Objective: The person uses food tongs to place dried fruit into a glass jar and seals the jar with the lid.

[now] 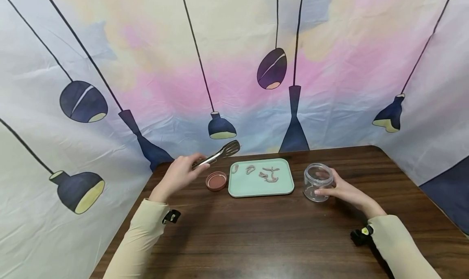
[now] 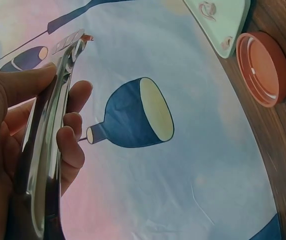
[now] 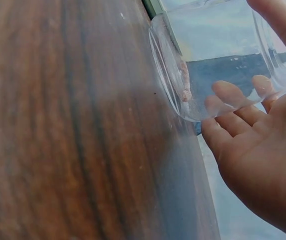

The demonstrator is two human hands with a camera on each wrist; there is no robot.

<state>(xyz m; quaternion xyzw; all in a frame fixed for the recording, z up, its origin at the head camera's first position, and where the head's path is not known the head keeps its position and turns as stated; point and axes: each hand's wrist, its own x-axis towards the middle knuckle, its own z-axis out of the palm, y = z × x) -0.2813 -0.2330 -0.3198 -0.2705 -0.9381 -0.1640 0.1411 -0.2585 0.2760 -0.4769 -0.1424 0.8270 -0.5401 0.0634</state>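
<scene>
- The left grip (image 1: 179, 173) is clamped round the tongs (image 1: 214, 157), their head pointing up and away to its right.
- A small reddish bit (image 2: 89, 37) shows at the head of the tongs, beyond the left grip's fingers.
- The right grip (image 1: 346, 192) is curled round the side of the clear jar (image 1: 314, 187), which is upright, its mouth uncovered; a pinkish piece (image 3: 184, 82) lies at its bottom.
- The lid (image 1: 216, 181) lies on the desk (image 1: 256, 238) to the right of the left grip.
- The tray (image 1: 256, 189) lies between both grips, just beside the lid.
- Pinkish-grey strips (image 1: 271, 179) lie on the tray, left of the right grip.
- A lamp-patterned cloth (image 1: 234, 67) hangs beyond both grips.
</scene>
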